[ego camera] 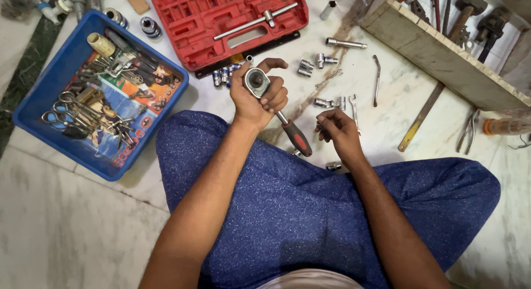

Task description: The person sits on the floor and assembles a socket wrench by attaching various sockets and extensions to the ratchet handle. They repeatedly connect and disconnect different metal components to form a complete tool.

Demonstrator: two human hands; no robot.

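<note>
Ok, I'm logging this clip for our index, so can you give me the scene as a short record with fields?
setting: person seated on a pale marble floor, legs in blue cloth
left hand: left hand grips the head end of a ratchet wrench, red and black handle pointing down
right hand: right hand closed beside the handle, what it holds cannot be told
left of hands: blue tray of keys and small tools
above hands: open red socket case
scattered: sockets and small spanners
right: wooden box of hammers

- ratchet wrench: chrome round head up, red-black handle angled down-right, frame centre, gripped at the head
- small socket: mostly hidden in fingers, right of centre
</note>
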